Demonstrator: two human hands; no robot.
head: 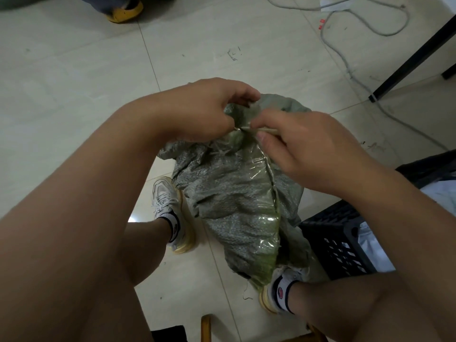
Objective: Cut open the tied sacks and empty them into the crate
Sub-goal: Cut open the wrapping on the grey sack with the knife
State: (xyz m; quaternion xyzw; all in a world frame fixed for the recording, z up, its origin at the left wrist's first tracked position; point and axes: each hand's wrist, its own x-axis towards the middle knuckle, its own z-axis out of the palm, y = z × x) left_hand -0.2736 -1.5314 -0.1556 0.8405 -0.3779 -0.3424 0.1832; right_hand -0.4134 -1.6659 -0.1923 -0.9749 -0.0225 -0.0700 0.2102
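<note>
Both hands' fingers clamp: left hand (204,112) on the sack (237,201) neck, right hand (303,146) on a thin tool (265,130).

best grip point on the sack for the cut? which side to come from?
Grip the bunched neck of the sack just above the tie, from the left, as the left hand does. The fabric gathers narrow there, so fingers wrap it, leaving the tie open to the tool in the right hand.

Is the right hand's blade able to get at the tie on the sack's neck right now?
Probably yes: the left hand bunches the sack neck, and the right hand's tool tip already sits there, unobstructed.
</note>
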